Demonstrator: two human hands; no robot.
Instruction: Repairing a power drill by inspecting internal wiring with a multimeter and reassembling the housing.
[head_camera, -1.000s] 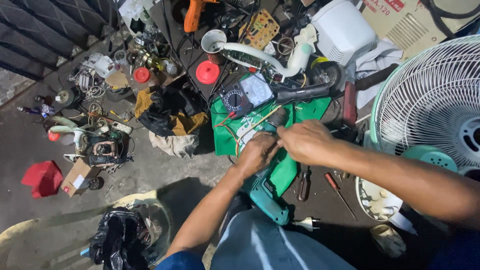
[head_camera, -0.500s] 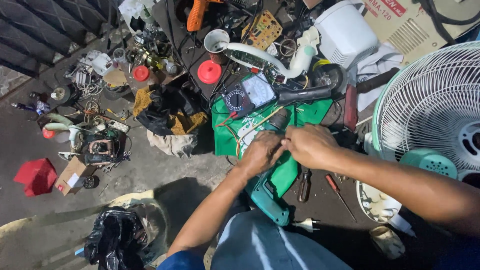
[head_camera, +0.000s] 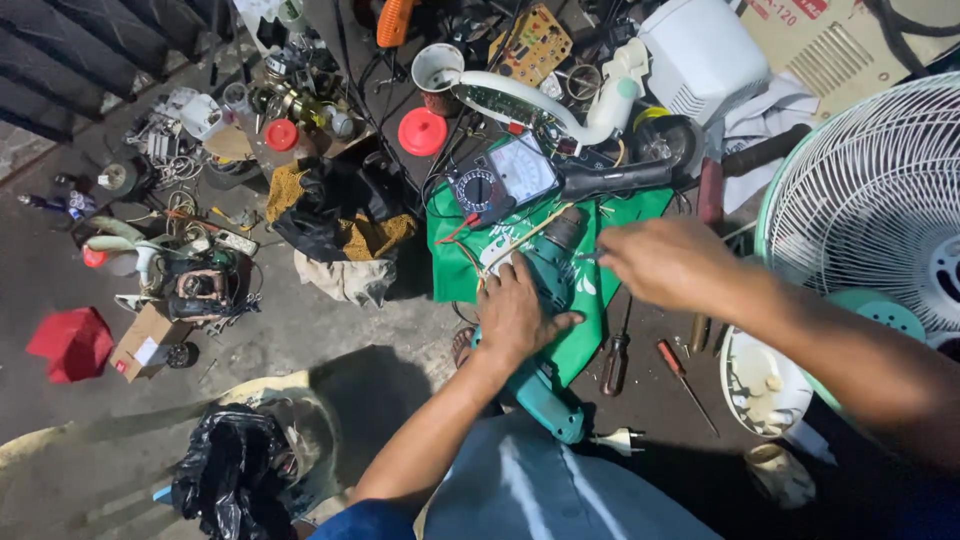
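A teal electric drill lies on a green cloth in front of me, its dark chuck pointing away. My left hand presses down flat on the drill's body. Just right of the chuck, my right hand is pinched on a thin metal tool whose tip points left toward the drill. An analogue multimeter with red and yellow leads sits at the cloth's far edge.
Two screwdrivers lie right of the drill, with a white plug nearer me. A white fan stands at the right. Parts, cups and wires clutter the far side. A black bag and a red box are at the left.
My right hand has drawn away from the left one, to the right of the drill. My left hand has flattened onto the drill body.
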